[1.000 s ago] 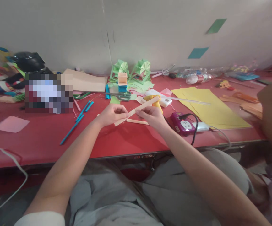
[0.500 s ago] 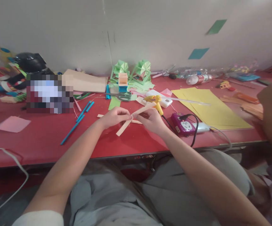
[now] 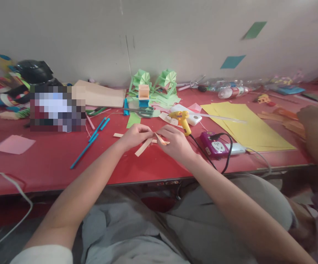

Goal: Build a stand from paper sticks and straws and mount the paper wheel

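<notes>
Near the bench's front edge, the left hand (image 3: 133, 136) and right hand (image 3: 174, 141) pinch one tan paper strip (image 3: 145, 145); two green paper fans (image 3: 153, 81) stand by the back edge.

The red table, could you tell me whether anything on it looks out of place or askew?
A clear bottle lies tipped on its side near the wall. Blue sticks and paper scraps are scattered about the table. Both hands pinch a bent paper strip.
</notes>
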Motion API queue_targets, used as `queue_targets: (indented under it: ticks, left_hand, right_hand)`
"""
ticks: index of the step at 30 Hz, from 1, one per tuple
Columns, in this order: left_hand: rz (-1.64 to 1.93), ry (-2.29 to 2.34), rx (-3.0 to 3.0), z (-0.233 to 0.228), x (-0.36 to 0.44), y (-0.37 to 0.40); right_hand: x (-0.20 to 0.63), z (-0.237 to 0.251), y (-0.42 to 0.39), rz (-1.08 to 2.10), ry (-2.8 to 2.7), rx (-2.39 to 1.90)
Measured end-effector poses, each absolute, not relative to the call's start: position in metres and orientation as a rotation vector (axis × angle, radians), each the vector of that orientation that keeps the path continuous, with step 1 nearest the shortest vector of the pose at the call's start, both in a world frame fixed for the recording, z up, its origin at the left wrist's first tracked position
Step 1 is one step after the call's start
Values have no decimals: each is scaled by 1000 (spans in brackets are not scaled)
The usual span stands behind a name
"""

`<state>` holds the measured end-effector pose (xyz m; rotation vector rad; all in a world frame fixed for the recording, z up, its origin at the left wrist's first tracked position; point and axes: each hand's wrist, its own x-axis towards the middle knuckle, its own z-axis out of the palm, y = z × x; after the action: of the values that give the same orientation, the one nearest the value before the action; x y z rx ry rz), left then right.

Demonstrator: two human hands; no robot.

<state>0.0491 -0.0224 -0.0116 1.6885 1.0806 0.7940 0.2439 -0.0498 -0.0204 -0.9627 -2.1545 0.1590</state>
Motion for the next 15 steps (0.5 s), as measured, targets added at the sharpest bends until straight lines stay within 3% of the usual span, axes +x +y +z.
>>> queue_targets:
  ticks: [15]
  left_hand:
    - [868, 915, 1308, -12, 52, -22]
  right_hand:
    - [235, -23, -62, -194, -2281, -1194]
